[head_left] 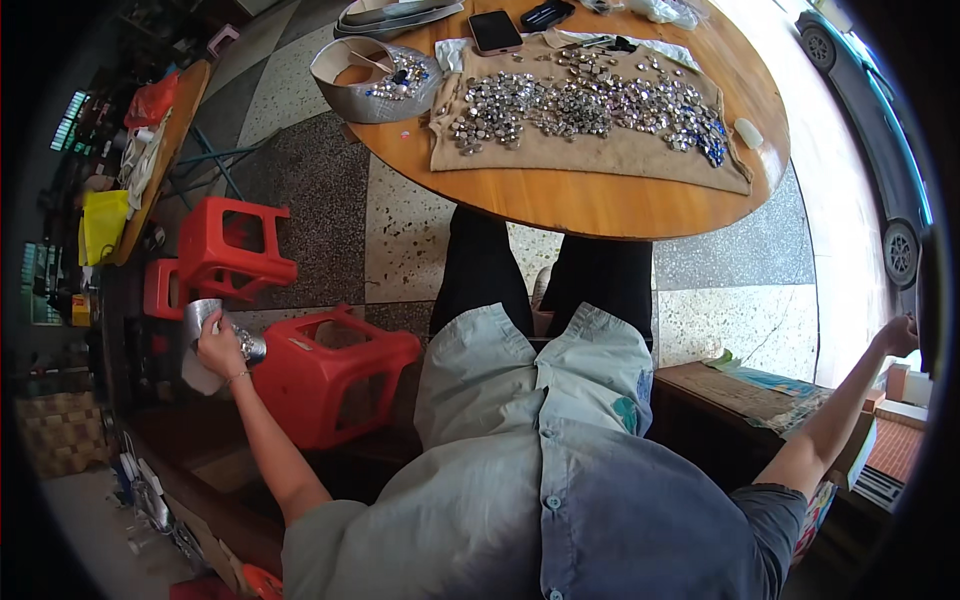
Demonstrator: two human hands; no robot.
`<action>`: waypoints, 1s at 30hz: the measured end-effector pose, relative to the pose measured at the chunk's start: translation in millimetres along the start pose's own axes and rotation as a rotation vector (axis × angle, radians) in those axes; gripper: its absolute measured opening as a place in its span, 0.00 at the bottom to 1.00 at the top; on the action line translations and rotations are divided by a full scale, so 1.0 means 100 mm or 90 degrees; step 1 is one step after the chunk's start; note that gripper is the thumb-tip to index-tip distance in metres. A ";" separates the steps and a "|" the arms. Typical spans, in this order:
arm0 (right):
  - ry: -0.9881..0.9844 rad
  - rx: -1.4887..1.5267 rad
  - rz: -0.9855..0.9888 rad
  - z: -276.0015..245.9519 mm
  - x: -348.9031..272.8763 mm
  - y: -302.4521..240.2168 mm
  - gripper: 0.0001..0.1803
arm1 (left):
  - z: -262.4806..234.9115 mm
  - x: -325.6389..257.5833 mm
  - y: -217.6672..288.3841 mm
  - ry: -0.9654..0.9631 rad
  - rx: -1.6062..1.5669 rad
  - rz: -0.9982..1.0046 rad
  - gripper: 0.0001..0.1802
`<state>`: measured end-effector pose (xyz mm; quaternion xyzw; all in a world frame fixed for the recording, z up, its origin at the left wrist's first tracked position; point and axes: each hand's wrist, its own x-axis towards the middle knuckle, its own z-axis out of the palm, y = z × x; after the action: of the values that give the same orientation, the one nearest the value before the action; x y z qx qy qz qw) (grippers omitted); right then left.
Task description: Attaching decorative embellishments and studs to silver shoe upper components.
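Observation:
Out to the left, beside the red stools, my left hand [222, 350] is closed round a silver shoe upper [203, 312], its pale underside hanging below the fingers. Glittering stones show on the part near my wrist. My right arm stretches far out to the right, and my right hand [899, 336] is at the dark rim with fingers curled; what they hold, if anything, is hidden. Ahead on the round wooden table [560, 208], many clear and blue rhinestones [590, 105] lie spread over a tan cloth [590, 158]. Another silver shoe upper [370, 108], with rhinestones inside it, sits at the table's left edge.
A phone [495, 33] and a black case [546, 14] lie at the table's far side. Red plastic stools [335, 365] stand to my left. A cardboard-topped box [720, 395] is by my right side. A car [860, 120] is parked outside, far right.

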<state>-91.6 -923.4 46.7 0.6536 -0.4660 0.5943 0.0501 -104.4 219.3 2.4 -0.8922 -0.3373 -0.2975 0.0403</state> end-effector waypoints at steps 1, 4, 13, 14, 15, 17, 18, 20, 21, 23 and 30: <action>-0.074 0.000 -0.012 -0.10 0.05 0.20 0.09 | 0.07 0.02 0.03 -0.015 -0.034 0.027 0.11; -0.255 0.200 -0.059 -0.46 -1.13 -0.94 0.12 | -0.27 -0.22 0.58 -0.124 -0.130 0.067 0.16; -0.774 0.686 -0.440 -2.13 -3.48 -3.78 0.06 | -0.64 -1.11 2.66 -0.387 -0.943 -0.012 0.12; -0.777 0.681 -0.445 -2.08 -3.59 -3.83 0.06 | -0.70 -1.17 2.80 -0.418 -0.963 -0.011 0.11; -0.782 0.681 -0.452 -2.03 -3.67 -3.87 0.05 | -0.72 -1.23 2.89 -0.455 -0.986 -0.026 0.11; -0.732 0.673 -0.495 -1.99 -3.71 -3.90 0.04 | -0.74 -1.35 2.99 -0.522 -1.033 -0.085 0.11; -0.738 0.677 -0.486 -1.99 -3.73 -3.90 0.04 | -0.73 -1.38 2.99 -0.524 -1.032 -0.087 0.11; -0.747 0.678 -0.476 -1.99 -3.74 -3.89 0.04 | -0.71 -1.43 2.99 -0.599 -1.034 -0.131 0.11; -0.748 0.670 -0.472 -1.98 -3.74 -3.88 0.04 | -0.70 -1.44 3.01 -0.609 -1.034 -0.152 0.10; -0.753 0.659 -0.467 -1.98 -3.74 -3.89 0.04 | -0.66 -1.44 3.04 -0.606 -1.040 -0.153 0.10; -0.751 0.645 -0.456 -1.98 -3.76 -3.94 0.03 | -0.59 -1.43 3.06 -0.617 -1.039 -0.159 0.09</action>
<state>79.9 -373.5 -13.6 0.9072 0.1403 0.2421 -0.3142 -28.0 -114.7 10.4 -0.6292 -0.0986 -0.0417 -0.7698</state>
